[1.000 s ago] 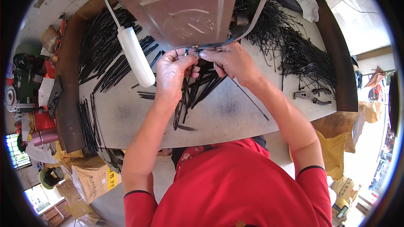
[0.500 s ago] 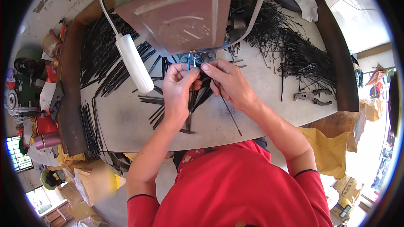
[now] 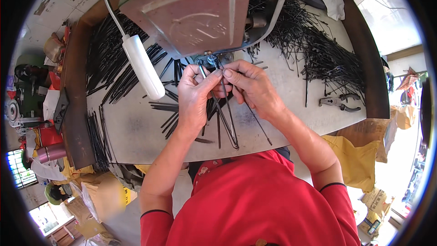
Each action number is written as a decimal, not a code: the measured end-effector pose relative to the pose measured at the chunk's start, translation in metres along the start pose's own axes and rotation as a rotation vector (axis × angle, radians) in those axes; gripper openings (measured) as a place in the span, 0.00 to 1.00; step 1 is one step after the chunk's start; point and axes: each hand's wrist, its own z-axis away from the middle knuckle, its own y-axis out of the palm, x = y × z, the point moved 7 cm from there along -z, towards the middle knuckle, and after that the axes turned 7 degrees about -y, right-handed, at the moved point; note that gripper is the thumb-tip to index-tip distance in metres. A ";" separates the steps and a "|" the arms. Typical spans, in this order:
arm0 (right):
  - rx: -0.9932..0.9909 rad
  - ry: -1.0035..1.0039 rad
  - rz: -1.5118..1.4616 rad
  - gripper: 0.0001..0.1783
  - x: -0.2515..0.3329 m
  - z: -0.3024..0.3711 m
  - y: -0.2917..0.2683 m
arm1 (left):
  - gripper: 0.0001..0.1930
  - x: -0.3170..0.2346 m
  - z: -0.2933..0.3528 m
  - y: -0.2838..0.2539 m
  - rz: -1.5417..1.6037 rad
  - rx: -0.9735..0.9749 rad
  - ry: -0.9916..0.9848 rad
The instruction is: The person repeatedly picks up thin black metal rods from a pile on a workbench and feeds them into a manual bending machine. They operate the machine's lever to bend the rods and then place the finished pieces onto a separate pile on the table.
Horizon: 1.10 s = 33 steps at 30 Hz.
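My left hand (image 3: 195, 94) is closed, thumb against fingers, on a pair of long thin black rods (image 3: 229, 117). They meet at their lower end near the table's front edge, forming a narrow V. My right hand (image 3: 255, 89) pinches close beside it; a single thin black rod (image 3: 258, 124) slants down to the right from its fingers. Both hands' fingertips meet just below the small metal work point (image 3: 210, 59) of a red-and-green bench machine (image 3: 191, 16). The rods' upper ends reach toward that point, partly hidden by my fingers.
Black rods (image 3: 114, 54) lie heaped at the left, with several loose ones (image 3: 165, 106) beside my left hand. A tangled pile of thin black rods (image 3: 325, 59) covers the right side. Pliers (image 3: 339, 103) rest at the right edge. A white lamp (image 3: 144, 67) hangs over the table.
The lower ends of the rods in my left hand have swung right, showing the V shape. The single rod at my right hand has shifted slightly right. Both hands remain close together.
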 end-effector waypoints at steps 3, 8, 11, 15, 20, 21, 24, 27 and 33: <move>0.036 -0.004 0.074 0.10 0.008 -0.003 -0.002 | 0.12 -0.002 0.001 0.002 0.008 -0.004 0.013; 0.071 0.024 0.010 0.10 0.008 -0.016 -0.002 | 0.12 -0.008 -0.003 0.003 0.026 -0.054 0.090; 0.067 0.025 -0.062 0.10 0.001 -0.023 -0.002 | 0.12 -0.006 -0.009 0.001 0.040 -0.068 0.111; 0.035 0.032 -0.051 0.11 0.001 -0.021 0.001 | 0.13 -0.004 -0.011 -0.002 0.080 -0.076 0.119; 0.017 0.048 -0.004 0.11 -0.005 -0.022 -0.002 | 0.12 -0.003 -0.010 -0.002 0.072 -0.113 0.069; 0.028 0.049 -0.008 0.11 -0.004 -0.022 0.000 | 0.12 -0.005 -0.010 -0.002 0.045 -0.107 0.058; 0.038 0.060 -0.053 0.11 0.000 -0.021 0.003 | 0.11 -0.009 -0.012 -0.004 0.021 -0.090 0.029; 0.020 0.077 -0.152 0.10 -0.004 -0.018 0.006 | 0.10 -0.010 -0.011 -0.006 -0.021 -0.071 0.023; 0.001 0.023 -0.155 0.08 0.000 -0.017 0.010 | 0.11 -0.017 -0.009 -0.004 -0.059 -0.110 0.052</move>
